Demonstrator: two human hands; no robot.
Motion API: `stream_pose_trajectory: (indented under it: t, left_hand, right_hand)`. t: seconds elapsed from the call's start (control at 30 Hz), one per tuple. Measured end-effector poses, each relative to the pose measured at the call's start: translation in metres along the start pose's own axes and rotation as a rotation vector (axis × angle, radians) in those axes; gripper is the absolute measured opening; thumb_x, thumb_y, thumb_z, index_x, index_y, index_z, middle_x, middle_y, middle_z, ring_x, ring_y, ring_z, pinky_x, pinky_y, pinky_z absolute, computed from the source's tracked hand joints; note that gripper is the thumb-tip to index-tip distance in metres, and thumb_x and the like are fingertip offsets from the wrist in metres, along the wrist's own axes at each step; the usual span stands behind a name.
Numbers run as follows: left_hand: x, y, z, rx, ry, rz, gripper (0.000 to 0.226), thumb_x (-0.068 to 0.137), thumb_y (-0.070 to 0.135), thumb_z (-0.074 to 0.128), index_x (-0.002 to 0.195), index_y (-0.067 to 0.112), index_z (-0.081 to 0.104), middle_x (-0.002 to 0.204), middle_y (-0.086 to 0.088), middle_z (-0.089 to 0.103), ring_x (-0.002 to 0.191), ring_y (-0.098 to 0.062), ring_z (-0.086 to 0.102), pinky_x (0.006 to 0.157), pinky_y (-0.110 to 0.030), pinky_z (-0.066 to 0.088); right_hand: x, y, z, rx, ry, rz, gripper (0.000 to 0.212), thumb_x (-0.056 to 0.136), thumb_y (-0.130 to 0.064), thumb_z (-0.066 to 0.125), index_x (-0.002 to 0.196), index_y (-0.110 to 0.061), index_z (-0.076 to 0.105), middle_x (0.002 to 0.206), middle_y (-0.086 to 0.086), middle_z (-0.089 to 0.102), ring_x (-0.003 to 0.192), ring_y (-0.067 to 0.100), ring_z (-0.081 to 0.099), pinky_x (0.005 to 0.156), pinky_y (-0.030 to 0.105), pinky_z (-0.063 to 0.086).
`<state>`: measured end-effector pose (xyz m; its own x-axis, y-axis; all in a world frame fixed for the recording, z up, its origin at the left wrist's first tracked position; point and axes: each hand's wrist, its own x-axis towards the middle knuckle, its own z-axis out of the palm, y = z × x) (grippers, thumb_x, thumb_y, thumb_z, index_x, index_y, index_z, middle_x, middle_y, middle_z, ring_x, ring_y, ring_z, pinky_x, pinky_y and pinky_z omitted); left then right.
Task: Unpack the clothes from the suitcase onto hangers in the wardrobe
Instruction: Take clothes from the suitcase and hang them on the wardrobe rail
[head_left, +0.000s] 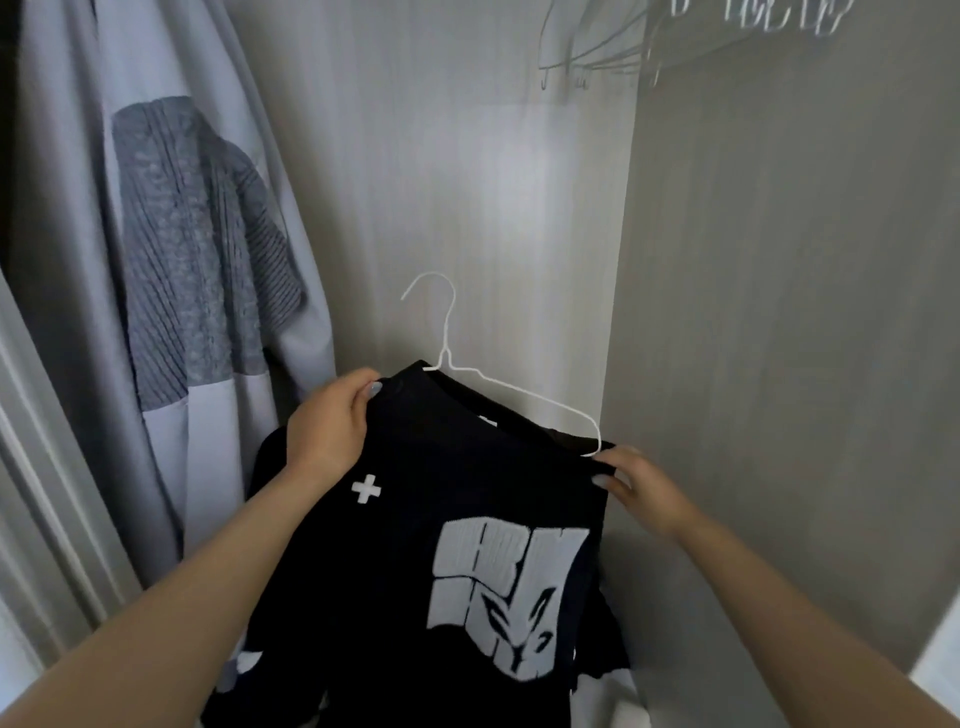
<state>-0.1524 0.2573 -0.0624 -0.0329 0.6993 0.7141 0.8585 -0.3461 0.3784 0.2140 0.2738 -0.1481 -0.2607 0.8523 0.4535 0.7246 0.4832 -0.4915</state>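
A black top (415, 545) is held up in the near middle of the wardrobe (467, 182), partly on a white wire hanger (445, 348). The hanger's hook stands free above the collar, and its right arm runs bare along the top of the garment down to the right shoulder, while its left side is hidden under the cloth. The left hand (332, 426) grips the top at the left shoulder just beside the collar, with the fingers curled over the edge and the thumb on the front. The right hand (636, 486) pinches the cloth at the right shoulder, where the hanger's end bends, with the thumb on the front and the fingers behind. The top tilts down to the right and hangs toward the near edge of the view; it shows a large white print (509, 592) on the chest and a small white cross (365, 489) nearer the left hand. To the left hangs a pale grey garment (62, 208) with a darker knitted panel (208, 249). Far up at the right, a row of empty wire hangers (597, 57) hangs close together, blurred, near the wardrobe's right side wall (779, 260).
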Motion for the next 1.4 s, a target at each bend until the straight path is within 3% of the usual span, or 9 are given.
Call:
stream_pose_trajectory:
  t: [0.17,0.27,0.4,0.6,0.73,0.87,1.03,1.23,1.4]
  left_hand:
    - [-0.003,-0.002,0.006,0.131,0.007,0.063,0.018,0.093,0.008,0.049,0.093,0.018,0.063,0.080,-0.002,0.063,0.078,-0.024,0.058,0.059,-0.033,0.040]
    - [-0.003,0.000,0.008,0.166,-0.042,0.137,0.015,0.086,0.006,0.058,0.092,0.018,0.065,0.081,-0.001,0.065,0.080,-0.024,0.059,0.059,-0.035,0.047]
    - [-0.002,0.014,0.020,0.298,-0.142,0.333,0.018,0.075,0.004,0.071,0.075,0.018,0.059,0.066,0.001,0.057,0.065,-0.024,0.056,0.050,-0.025,0.030]
    - [0.022,0.040,0.033,-0.075,-0.040,0.041,0.026,0.100,0.018,0.039,0.083,0.008,0.056,0.071,-0.008,0.059,0.066,-0.024,0.054,0.060,-0.046,0.046]
    - [0.037,0.045,0.022,-0.229,0.009,0.016,0.025,0.101,0.015,0.038,0.088,0.010,0.059,0.073,-0.006,0.060,0.068,-0.021,0.054,0.063,-0.038,0.041]
    - [0.047,0.037,0.017,-0.310,0.043,0.039,0.025,0.101,0.014,0.040,0.089,0.006,0.061,0.076,-0.012,0.062,0.072,-0.028,0.056,0.067,-0.040,0.043]
    - [0.051,0.023,0.013,-0.438,0.008,0.055,0.026,0.101,0.011,0.040,0.085,0.005,0.059,0.074,-0.019,0.057,0.072,-0.033,0.053,0.064,-0.032,0.041]
    - [0.047,0.022,0.008,-0.494,0.003,0.067,0.025,0.101,0.009,0.041,0.086,0.015,0.060,0.077,-0.012,0.061,0.070,-0.006,0.049,0.063,-0.011,0.038]
    - [0.044,0.022,0.005,-0.493,0.008,0.097,0.024,0.101,0.011,0.042,0.088,0.012,0.061,0.079,-0.015,0.061,0.071,-0.013,0.051,0.064,-0.014,0.038]
  right_hand:
    - [0.020,0.001,-0.032,-0.139,0.070,-0.024,0.015,0.082,-0.003,0.069,0.097,-0.001,0.069,0.096,0.012,0.066,0.092,0.021,0.058,0.082,0.025,0.038]
    - [0.038,-0.012,-0.056,-0.146,0.038,-0.031,0.014,0.079,-0.001,0.071,0.091,-0.008,0.066,0.094,0.007,0.064,0.090,0.019,0.057,0.080,0.025,0.039]
    - [0.060,-0.037,-0.086,-0.088,0.006,-0.008,0.028,0.074,0.010,0.067,0.074,-0.015,0.054,0.078,0.004,0.059,0.079,0.026,0.058,0.075,0.042,0.047]
    - [0.074,-0.102,-0.086,0.258,0.016,-0.132,0.032,0.075,0.009,0.070,0.074,-0.021,0.059,0.086,-0.003,0.062,0.090,0.015,0.063,0.088,0.021,0.048]
    - [0.079,-0.090,-0.101,0.313,0.131,0.027,0.016,0.095,-0.014,0.056,0.108,-0.019,0.064,0.117,-0.002,0.063,0.111,0.010,0.055,0.102,0.027,0.040]
    - [0.073,-0.074,-0.118,0.215,-0.208,0.291,0.046,0.103,-0.039,0.031,0.110,-0.015,0.069,0.118,0.010,0.067,0.105,0.014,0.061,0.088,0.017,0.043]
    - [0.053,-0.064,-0.117,0.978,-0.305,0.608,0.059,0.098,-0.054,0.027,0.119,-0.012,0.062,0.117,0.008,0.068,0.107,0.020,0.066,0.089,0.035,0.048]
    - [0.024,-0.059,-0.096,0.853,-0.385,0.773,0.044,0.099,-0.038,0.036,0.091,-0.007,0.068,0.090,0.008,0.073,0.073,0.020,0.071,0.071,0.033,0.050]
    - [0.019,-0.053,-0.096,0.742,-0.449,0.766,0.029,0.101,-0.006,0.036,0.086,-0.004,0.062,0.095,0.008,0.070,0.057,0.013,0.069,0.054,0.023,0.055]
